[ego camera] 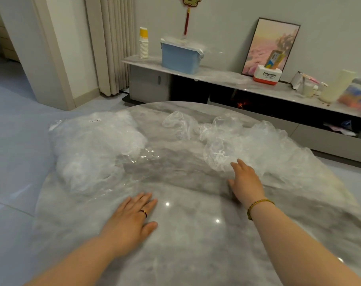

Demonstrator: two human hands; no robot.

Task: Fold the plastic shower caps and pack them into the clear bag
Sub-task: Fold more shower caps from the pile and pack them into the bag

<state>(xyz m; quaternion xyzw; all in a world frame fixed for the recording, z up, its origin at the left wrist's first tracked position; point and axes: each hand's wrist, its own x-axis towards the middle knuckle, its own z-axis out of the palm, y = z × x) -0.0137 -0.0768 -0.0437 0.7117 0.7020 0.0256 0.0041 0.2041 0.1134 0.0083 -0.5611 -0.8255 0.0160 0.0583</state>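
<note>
Where the round table [196,244] fills your view, loose shower caps [268,145] are heaped at its right and the clear bag [88,149] lies at its left. Your left hand [132,215] rests flat on it; your right hand [245,180], fingers straight, touches the heap.

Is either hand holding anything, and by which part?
Nothing is held. The left hand lies flat on the table; the right hand, fingers straight, is at the edge of the shower caps.
</note>
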